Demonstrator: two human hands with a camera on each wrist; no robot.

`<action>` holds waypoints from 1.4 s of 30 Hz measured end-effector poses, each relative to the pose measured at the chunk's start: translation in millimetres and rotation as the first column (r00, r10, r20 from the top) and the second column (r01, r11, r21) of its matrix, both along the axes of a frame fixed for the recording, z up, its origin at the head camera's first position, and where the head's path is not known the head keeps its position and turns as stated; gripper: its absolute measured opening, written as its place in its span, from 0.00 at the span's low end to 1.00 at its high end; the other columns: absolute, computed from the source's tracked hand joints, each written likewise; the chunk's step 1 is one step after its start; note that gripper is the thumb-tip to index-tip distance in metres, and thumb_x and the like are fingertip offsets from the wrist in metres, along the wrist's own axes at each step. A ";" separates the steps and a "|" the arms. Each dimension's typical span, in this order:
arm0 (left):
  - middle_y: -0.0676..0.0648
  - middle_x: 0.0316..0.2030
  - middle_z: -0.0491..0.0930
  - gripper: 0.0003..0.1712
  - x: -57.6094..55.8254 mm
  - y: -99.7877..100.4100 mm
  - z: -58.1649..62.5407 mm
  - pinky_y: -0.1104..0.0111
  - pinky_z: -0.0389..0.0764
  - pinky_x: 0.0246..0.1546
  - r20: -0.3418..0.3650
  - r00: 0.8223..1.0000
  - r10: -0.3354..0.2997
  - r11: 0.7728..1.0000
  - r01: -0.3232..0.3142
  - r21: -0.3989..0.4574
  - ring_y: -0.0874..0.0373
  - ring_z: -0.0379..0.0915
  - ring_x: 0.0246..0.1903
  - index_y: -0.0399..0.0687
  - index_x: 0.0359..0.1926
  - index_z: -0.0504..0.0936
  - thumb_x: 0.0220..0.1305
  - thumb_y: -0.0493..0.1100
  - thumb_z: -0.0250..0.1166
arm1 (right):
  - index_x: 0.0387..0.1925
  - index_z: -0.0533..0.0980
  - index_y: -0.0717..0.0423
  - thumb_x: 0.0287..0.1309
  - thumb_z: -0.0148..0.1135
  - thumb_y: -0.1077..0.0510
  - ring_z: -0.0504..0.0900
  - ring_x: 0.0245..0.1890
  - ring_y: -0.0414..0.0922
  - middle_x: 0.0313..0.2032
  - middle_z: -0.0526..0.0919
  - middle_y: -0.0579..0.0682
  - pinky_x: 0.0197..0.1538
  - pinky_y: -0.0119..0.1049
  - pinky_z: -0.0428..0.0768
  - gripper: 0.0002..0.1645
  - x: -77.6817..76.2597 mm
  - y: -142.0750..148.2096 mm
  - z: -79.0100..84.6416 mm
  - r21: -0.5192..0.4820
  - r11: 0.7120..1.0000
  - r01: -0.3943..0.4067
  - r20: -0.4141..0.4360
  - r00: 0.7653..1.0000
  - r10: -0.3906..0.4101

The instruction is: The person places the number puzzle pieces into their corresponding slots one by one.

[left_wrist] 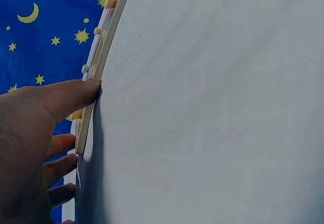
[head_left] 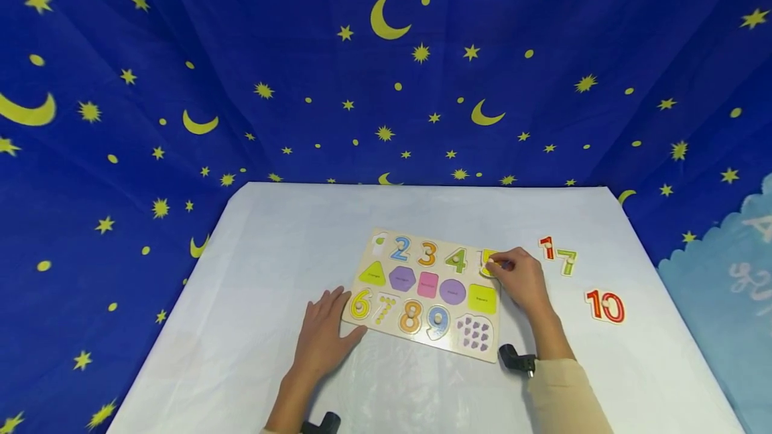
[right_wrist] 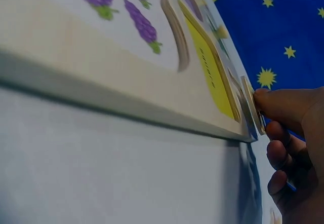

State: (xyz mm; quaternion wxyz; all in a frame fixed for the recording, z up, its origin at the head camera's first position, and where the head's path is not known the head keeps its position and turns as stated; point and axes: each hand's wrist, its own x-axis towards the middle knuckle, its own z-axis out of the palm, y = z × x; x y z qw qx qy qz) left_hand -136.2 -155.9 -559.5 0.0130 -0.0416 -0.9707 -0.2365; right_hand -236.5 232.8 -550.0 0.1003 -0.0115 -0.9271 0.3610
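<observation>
Fingers of the right hand [head_left: 523, 281] pinch the yellow number 5 piece [head_left: 487, 263] at the upper right corner of the wooden puzzle board [head_left: 386, 323]. The left hand [head_left: 326, 335] lies flat with fingers spread, thumb against the board's near left edge. Loose pieces 1 [head_left: 547, 247], 7 [head_left: 567, 262] and 10 [head_left: 605, 306] sit on the white table [head_left: 253, 286], right of the board.

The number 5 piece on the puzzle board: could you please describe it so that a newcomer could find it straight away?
On the white table lies a wooden puzzle board, steadied at its near left corner by the left hand. Follow its far row of numbers to the right end, past the green 4. There the right hand pinches the yellow number 5 piece, the only board piece in anyone's fingers.
</observation>
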 end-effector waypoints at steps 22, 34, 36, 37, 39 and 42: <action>0.46 0.69 0.60 0.45 -0.2 0.6 -0.8 0.49 0.40 0.70 -0.015 1.000 0.004 1.000 -0.004 -0.007 0.46 0.47 0.71 0.48 0.67 0.67 0.54 0.63 0.67 | 0.42 0.83 0.59 0.54 0.69 0.55 0.73 0.32 0.47 0.33 0.78 0.50 0.36 0.40 0.71 0.15 -0.2 -7.1 -4.4 0.007 0.999 -0.036 0.041 0.999 0.036; 0.46 0.69 0.60 0.45 0.5 0.1 1.7 0.49 0.40 0.70 -0.011 1.000 0.007 1.000 -0.007 -0.015 0.46 0.47 0.71 0.47 0.67 0.67 0.54 0.63 0.68 | 0.45 0.80 0.58 0.53 0.71 0.49 0.71 0.31 0.46 0.32 0.76 0.48 0.34 0.38 0.70 0.22 2.8 5.8 -3.2 -0.008 1.000 -0.014 0.018 1.000 0.014; 0.46 0.69 0.61 0.45 0.2 -0.5 1.8 0.48 0.40 0.70 -0.011 1.000 0.009 1.000 -0.009 -0.018 0.45 0.47 0.71 0.47 0.67 0.67 0.54 0.62 0.68 | 0.45 0.80 0.58 0.54 0.70 0.49 0.71 0.30 0.45 0.31 0.76 0.48 0.33 0.38 0.70 0.21 5.3 11.4 -3.7 -0.001 1.000 -0.017 0.005 1.000 0.017; 0.46 0.69 0.60 0.45 0.0 -0.7 1.8 0.49 0.40 0.70 -0.008 1.000 0.009 1.000 -0.010 -0.017 0.46 0.47 0.71 0.47 0.67 0.67 0.54 0.63 0.68 | 0.44 0.80 0.58 0.54 0.70 0.49 0.71 0.30 0.45 0.31 0.76 0.47 0.33 0.38 0.70 0.21 7.1 14.4 -3.9 0.006 1.000 -0.014 0.001 1.000 0.014; 0.46 0.69 0.60 0.45 -0.5 -1.1 1.0 0.49 0.40 0.70 -0.005 1.000 0.006 1.000 -0.006 -0.021 0.46 0.47 0.71 0.48 0.68 0.67 0.54 0.63 0.67 | 0.43 0.81 0.57 0.54 0.70 0.49 0.71 0.29 0.45 0.31 0.76 0.47 0.32 0.37 0.70 0.20 11.4 21.0 -4.7 0.015 1.000 -0.005 -0.003 1.000 0.005; 0.46 0.70 0.60 0.45 -0.7 -1.4 0.5 0.49 0.41 0.70 -0.004 1.000 0.002 1.000 -0.002 -0.018 0.46 0.47 0.71 0.48 0.68 0.67 0.54 0.64 0.66 | 0.43 0.81 0.57 0.54 0.70 0.49 0.71 0.29 0.44 0.30 0.76 0.47 0.31 0.37 0.69 0.19 18.2 30.5 -6.5 0.034 0.999 0.015 -0.002 1.000 -0.015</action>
